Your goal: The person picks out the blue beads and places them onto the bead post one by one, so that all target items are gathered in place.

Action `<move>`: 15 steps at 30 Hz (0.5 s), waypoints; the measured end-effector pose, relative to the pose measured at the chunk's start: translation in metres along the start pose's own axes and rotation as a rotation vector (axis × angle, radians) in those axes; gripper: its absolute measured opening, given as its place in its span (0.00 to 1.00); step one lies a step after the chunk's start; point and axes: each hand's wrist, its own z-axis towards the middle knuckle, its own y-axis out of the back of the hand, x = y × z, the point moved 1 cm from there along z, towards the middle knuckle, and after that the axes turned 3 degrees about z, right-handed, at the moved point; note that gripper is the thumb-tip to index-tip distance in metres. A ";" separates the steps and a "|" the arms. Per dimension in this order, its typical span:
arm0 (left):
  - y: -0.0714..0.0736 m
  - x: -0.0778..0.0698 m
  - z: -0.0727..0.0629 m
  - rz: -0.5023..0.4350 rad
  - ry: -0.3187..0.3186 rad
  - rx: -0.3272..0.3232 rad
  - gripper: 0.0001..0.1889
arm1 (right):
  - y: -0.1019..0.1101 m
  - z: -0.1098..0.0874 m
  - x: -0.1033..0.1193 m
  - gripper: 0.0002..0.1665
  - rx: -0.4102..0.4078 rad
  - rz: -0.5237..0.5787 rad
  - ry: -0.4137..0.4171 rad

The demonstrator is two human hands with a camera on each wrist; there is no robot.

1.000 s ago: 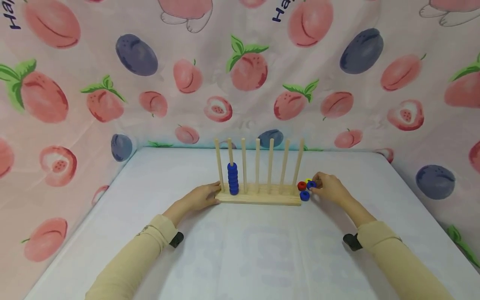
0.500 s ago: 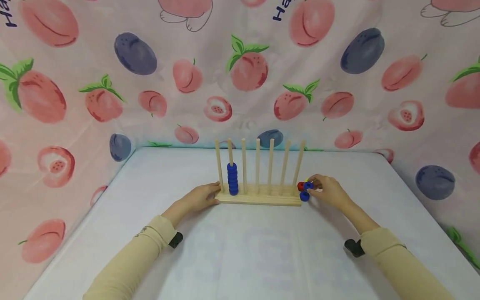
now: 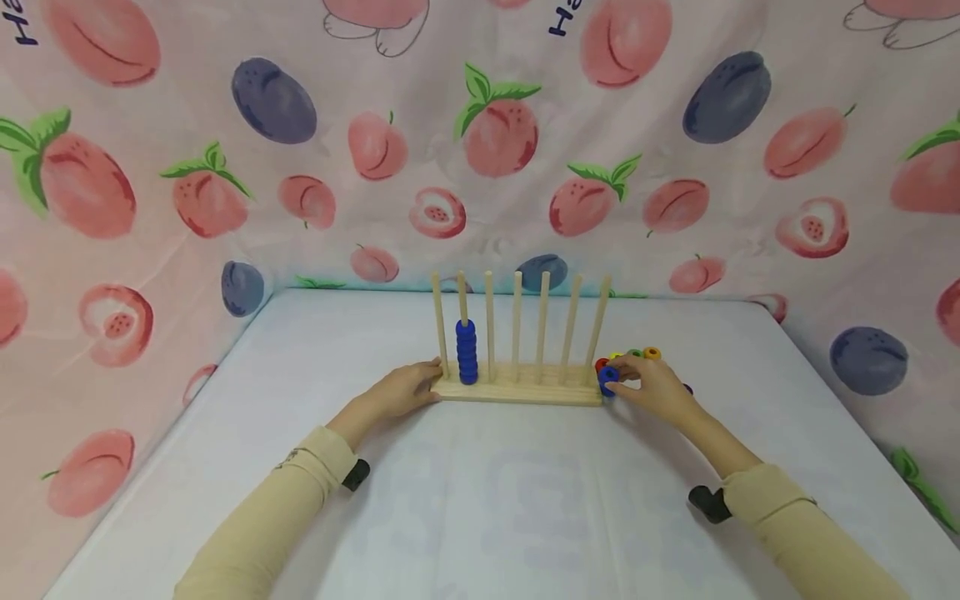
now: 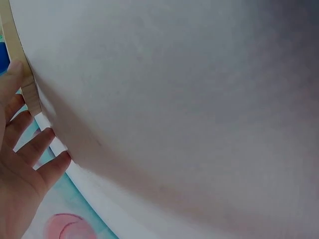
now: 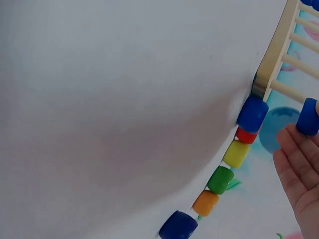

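A wooden peg stand (image 3: 525, 393) with several upright pegs stands mid-table. Several blue beads (image 3: 467, 354) are stacked on its second peg from the left. My left hand (image 3: 397, 394) grips the stand's left end, thumb at the front and fingers behind; the left wrist view shows the thumb (image 4: 15, 74) against the wood. Beyond the other end, my right hand (image 3: 660, 392) pinches a blue bead (image 5: 308, 118) between thumb and fingertips, raised off the table. Another blue bead (image 5: 252, 114) lies right at the stand's right end, mostly hidden behind the held one in the head view.
In a row past the stand's right end lie a red bead (image 5: 247, 135), a yellow bead (image 5: 237, 153), a green bead (image 5: 221, 179), an orange bead (image 5: 205, 203) and a dark blue bead (image 5: 178, 226). A fruit-print cloth (image 3: 480, 208) hangs behind the white table (image 3: 510, 500).
My right hand has brought the blue bead left and slightly toward me, near the stand's end. Green, orange and dark blue beads now show around that hand. My left hand keeps its place.
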 end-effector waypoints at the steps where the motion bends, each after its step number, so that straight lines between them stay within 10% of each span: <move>1: 0.001 0.000 0.000 0.008 -0.005 -0.004 0.27 | 0.000 0.000 0.001 0.16 0.001 -0.001 0.004; 15: 0.000 -0.003 0.000 -0.008 -0.015 0.005 0.26 | -0.005 -0.003 0.022 0.17 0.018 0.024 0.029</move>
